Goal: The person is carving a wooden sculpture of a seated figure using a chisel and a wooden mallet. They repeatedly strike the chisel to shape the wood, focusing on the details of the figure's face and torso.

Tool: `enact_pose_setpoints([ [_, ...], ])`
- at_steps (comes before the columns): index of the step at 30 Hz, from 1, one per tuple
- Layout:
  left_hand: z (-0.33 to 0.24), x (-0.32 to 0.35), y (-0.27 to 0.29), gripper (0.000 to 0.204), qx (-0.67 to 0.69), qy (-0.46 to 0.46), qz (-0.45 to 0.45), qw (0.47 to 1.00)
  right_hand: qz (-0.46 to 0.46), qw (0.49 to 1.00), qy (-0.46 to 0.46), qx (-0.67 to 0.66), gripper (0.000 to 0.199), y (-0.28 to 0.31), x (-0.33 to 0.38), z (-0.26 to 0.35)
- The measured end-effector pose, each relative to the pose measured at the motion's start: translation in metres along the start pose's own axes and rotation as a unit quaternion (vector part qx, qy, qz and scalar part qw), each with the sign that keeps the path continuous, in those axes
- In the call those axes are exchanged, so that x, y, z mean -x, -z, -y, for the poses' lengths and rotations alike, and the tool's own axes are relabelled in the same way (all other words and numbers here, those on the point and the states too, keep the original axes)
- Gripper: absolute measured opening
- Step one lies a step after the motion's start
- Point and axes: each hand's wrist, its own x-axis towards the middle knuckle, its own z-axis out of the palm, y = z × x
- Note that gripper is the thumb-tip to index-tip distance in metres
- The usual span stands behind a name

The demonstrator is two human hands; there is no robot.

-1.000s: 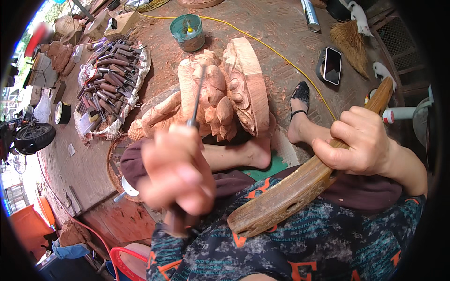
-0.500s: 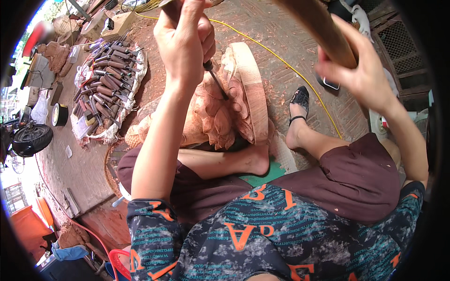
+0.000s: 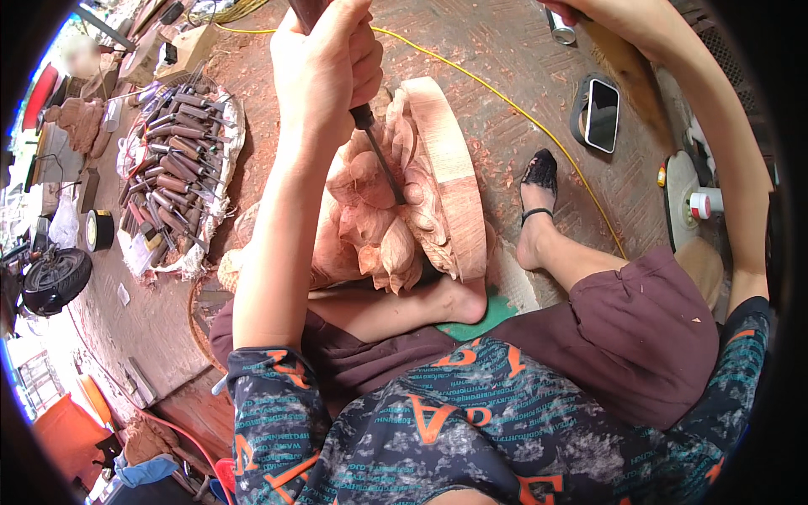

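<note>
High at the picture's centre-left, my left hand [image 3: 328, 71] is wrapped round the dark handle of a carving chisel [image 3: 380, 151]. Its thin blade slants down, its tip against the reddish wood carving [image 3: 370, 210], in a groove between rounded carved shapes and a pale, smooth curved slab [image 3: 450, 168]. My bare leg lies along the carving's near side. At the top edge, my right hand [image 3: 576, 10] is raised, partly cut off, with its fingers curled. A blurred wooden mallet [image 3: 627, 67] slopes from it beside my forearm. My fingers' hold on the mallet is mostly out of view.
Many wooden-handled carving tools [image 3: 181, 160] lie on a pale sack at left. A yellow cord [image 3: 505, 105] crosses the chip-strewn floor beyond the carving. A phone [image 3: 602, 115] lies at right, near a white-capped container [image 3: 703, 204]. A roll of tape [image 3: 99, 230] stands at far left.
My right hand has swung up to the top edge with the mallet, uncovering the phone. My left hand still holds the chisel, its tip slightly lower in the picture.
</note>
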Motion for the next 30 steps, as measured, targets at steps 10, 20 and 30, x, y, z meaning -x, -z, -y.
enact_pose_setpoints([
  [10,-0.002,0.016,0.003,0.029,0.058,0.014,0.003,0.998,-0.001,0.992,0.028,0.127,0.053,-0.011,-0.003,0.01],
  [20,-0.015,0.023,-0.005,0.032,-0.015,-0.071,-0.002,0.997,-0.039,0.996,-0.064,-0.039,0.036,-0.009,-0.003,0.007],
  [30,0.01,0.013,0.021,0.03,0.109,-0.017,0.009,0.994,0.005,0.99,-0.089,0.113,0.05,-0.012,0.012,0.026],
])
